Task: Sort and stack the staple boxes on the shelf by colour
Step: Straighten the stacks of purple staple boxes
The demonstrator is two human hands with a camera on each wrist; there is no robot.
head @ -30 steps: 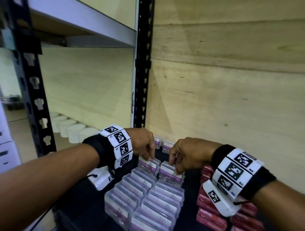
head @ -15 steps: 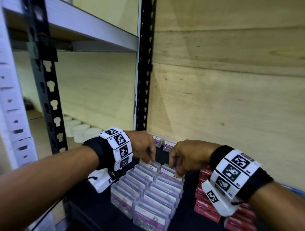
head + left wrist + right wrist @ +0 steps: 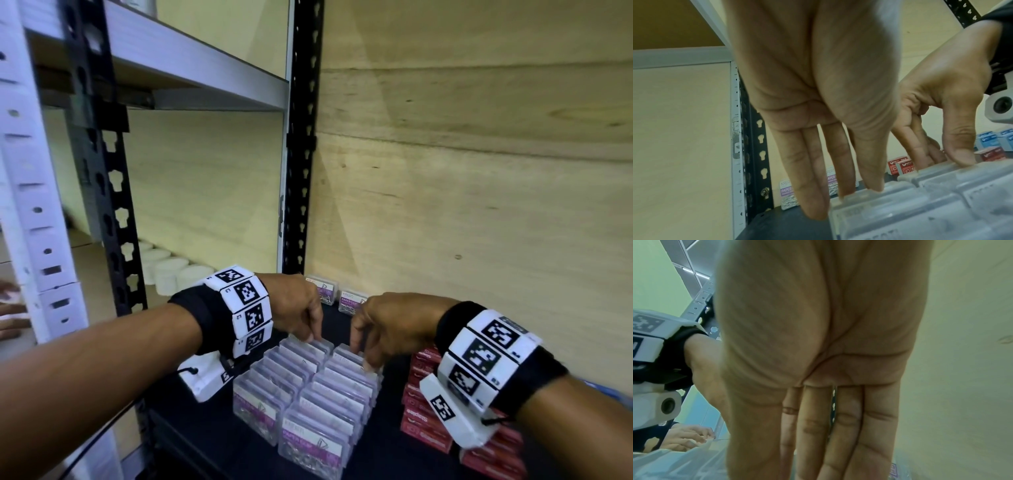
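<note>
Two rows of clear boxes with purple labels (image 3: 308, 397) stand on the dark shelf (image 3: 212, 442). My left hand (image 3: 310, 337) reaches down at the far end of the left row: its straight fingers (image 3: 813, 203) lie behind the last box and the thumb rests on top. My right hand (image 3: 363, 356) does the same at the far end of the right row, its fingers (image 3: 838, 443) straight and together. Red staple boxes (image 3: 421, 414) are stacked to the right, under my right wrist. Blue boxes (image 3: 1003, 139) show further right.
Two more purple-label boxes (image 3: 352, 299) stand against the plywood back wall. A black shelf upright (image 3: 301, 171) rises just behind my left hand. White jars (image 3: 171, 270) sit in the bay to the left. Another person's hand (image 3: 10, 308) shows at the far left.
The two far-end boxes, which stood tilted above their rows a second ago, have come down level with the rows under my hands. The view has shifted a little to the right.
</note>
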